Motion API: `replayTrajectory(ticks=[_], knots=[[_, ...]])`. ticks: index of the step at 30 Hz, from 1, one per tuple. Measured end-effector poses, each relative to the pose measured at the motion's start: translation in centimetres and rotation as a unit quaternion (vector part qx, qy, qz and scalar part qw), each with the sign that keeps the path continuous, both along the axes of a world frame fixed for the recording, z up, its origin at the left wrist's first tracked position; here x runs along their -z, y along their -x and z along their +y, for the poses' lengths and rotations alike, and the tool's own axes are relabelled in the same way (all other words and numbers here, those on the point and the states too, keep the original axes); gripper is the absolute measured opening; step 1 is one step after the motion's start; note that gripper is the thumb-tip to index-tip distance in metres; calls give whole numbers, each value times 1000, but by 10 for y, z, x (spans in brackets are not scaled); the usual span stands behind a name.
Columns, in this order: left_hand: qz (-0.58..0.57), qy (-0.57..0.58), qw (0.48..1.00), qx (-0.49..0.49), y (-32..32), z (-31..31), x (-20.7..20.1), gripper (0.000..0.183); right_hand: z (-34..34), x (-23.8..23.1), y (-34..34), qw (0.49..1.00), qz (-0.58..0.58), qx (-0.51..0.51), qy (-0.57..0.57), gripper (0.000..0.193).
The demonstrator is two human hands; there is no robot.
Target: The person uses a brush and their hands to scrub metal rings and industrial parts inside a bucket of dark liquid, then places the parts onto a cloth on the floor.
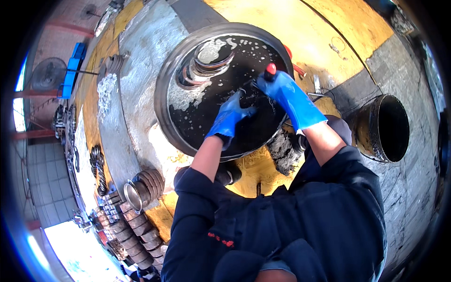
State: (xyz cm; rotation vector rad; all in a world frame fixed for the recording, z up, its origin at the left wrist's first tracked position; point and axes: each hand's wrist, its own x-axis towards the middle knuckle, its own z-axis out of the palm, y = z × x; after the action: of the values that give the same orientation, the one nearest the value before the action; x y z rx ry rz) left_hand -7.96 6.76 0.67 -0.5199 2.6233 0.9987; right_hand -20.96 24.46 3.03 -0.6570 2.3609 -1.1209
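Note:
A wide round black tub (162, 101) of dark liquid with patches of pale foam is in front of me. Both my hands wear blue gloves and are over its right half. My right hand (279, 89) is closed around a tool with a red-and-black handle (271, 69); its working end is lost against the dark liquid. Lower and to the left, my left hand (232, 113) curls its fingers at the liquid's surface around something dark that I cannot make out. Curved metal pieces (211, 68) lie partly in the foam at the tub's far left.
An open blackened drum (376, 129) lies at the right. Dark sludge (283, 152) is heaped by my foot. Stacked metal rings (148, 188), a chain (97, 169) and rows of rusty curved parts (136, 230) are at the left. Small tools (317, 87) lie beyond the tub's right rim.

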Motion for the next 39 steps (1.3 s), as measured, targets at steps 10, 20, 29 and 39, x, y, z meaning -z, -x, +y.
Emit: replayTrajectory(ticks=[10,20,29,39], knots=[[-66,65,994,53,48,35,41,73,-13,-39,13,994,-22,104,15,34],[17,132,968,214,5,31,27,50,-11,-15,23,998,-24,65,4,49],[17,-78,997,-17,-54,-4,3,44,-24,11,11,997,-19,-4,-72,48],[47,-422,881,-210,-27,-6,-29,34,-36,150,46,980,-132,-19,148,27]])
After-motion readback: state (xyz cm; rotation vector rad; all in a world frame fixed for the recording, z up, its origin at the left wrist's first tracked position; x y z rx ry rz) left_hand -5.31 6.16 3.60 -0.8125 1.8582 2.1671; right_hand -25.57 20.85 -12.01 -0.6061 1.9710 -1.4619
